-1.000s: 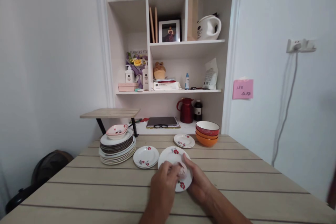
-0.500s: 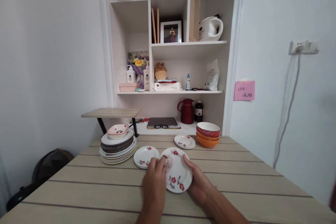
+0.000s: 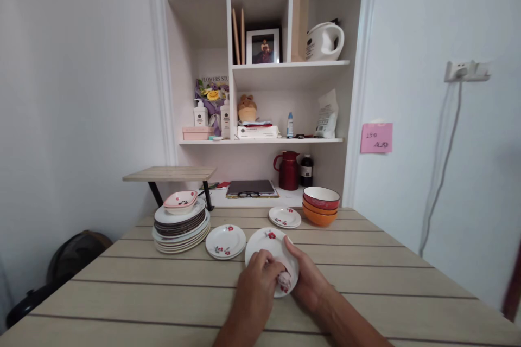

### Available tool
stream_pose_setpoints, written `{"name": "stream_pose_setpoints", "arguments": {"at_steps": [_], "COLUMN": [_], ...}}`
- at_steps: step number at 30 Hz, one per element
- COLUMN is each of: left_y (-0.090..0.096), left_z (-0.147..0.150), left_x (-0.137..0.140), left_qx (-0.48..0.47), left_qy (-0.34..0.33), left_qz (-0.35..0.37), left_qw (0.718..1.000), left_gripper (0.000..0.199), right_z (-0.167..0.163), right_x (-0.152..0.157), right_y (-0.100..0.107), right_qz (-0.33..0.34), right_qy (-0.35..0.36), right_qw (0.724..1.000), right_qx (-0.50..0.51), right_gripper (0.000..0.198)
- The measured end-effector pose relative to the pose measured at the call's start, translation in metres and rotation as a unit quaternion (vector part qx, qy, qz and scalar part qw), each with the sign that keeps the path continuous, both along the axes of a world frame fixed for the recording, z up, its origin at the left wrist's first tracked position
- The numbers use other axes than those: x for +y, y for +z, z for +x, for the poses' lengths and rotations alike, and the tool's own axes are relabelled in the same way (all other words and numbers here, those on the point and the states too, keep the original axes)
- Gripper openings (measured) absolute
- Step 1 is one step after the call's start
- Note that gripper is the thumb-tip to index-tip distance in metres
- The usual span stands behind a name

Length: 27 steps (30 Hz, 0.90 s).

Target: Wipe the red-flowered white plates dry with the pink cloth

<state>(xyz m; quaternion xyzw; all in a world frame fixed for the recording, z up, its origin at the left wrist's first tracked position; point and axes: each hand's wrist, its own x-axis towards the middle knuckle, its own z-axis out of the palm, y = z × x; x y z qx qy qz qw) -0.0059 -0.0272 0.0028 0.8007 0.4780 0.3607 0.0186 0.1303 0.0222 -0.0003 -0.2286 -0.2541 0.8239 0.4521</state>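
Both hands meet over one small white plate (image 3: 280, 246), out in front of the person above the middle of the wooden table (image 3: 171, 298). From where I stand, the right hand (image 3: 310, 281) comes in at a slant from the right, gripping the plate's right rim with the thumb laid along the upper face and the fingers tucked underneath. Knuckles up and wrist bent inward, the left hand (image 3: 257, 279) has its fingers curled tight round one crumpled pale-pink wad (image 3: 284, 281), set against the plate's lower right part. I can't tell whether the plate's underside touches the table. Just to the left sit what look like two flowered plates (image 3: 225, 239), one on the other, and farther back two more matching plates (image 3: 284, 216). Beside those, three bowls (image 3: 320, 209) are nested, one red over two orange. Off to the left rises a tall stack of plates (image 3: 179, 230), too tightly layered for me to count, topped with pink-rimmed dishware (image 3: 180, 201). Behind everything, on the lowest shelf, stand one red jug (image 3: 288, 171) and one dark bottle (image 3: 306, 171).
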Motion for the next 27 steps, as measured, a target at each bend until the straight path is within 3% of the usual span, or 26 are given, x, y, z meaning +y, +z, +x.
{"name": "stream_pose_setpoints", "arguments": {"at_steps": [3, 8, 10, 16, 18, 24, 27], "left_y": [0.001, 0.002, 0.002, 0.006, 0.005, -0.003, -0.005], "left_z": [-0.004, -0.014, -0.015, -0.005, -0.003, -0.021, -0.025], "left_x": [0.001, 0.006, 0.007, 0.0, 0.0, 0.01, 0.012], "left_qx": [0.024, 0.032, 0.026, 0.005, -0.001, -0.009, 0.015], "left_qy": [0.01, 0.142, 0.158, 0.046, 0.049, 0.227, 0.265], "left_qz": [0.003, -0.009, -0.011, -0.01, 0.006, 0.1, 0.12], "left_qw": [1.0, 0.989, 0.987, 0.999, 0.999, 0.969, 0.957], "left_gripper": [0.047, 0.048, 0.045, 0.045, 0.045, 0.038, 0.036], "right_z": [0.001, 0.004, 0.005, 0.0, -0.006, -0.021, -0.019], "right_x": [0.001, 0.003, 0.003, -0.001, -0.004, -0.014, -0.012], "right_y": [0.002, 0.005, 0.004, 0.0, -0.001, -0.002, -0.002], "right_qz": [0.001, -0.02, -0.017, 0.012, 0.014, 0.026, 0.02], "right_qy": [0.001, -0.025, -0.024, 0.015, 0.03, 0.071, 0.068], "right_qw": [1.0, 0.999, 1.0, 1.0, 0.999, 0.997, 0.997], "right_qx": [0.011, 0.007, 0.006, 0.02, 0.01, 0.023, 0.04], "right_gripper": [0.049, 0.049, 0.05, 0.052, 0.052, 0.053, 0.056]}}
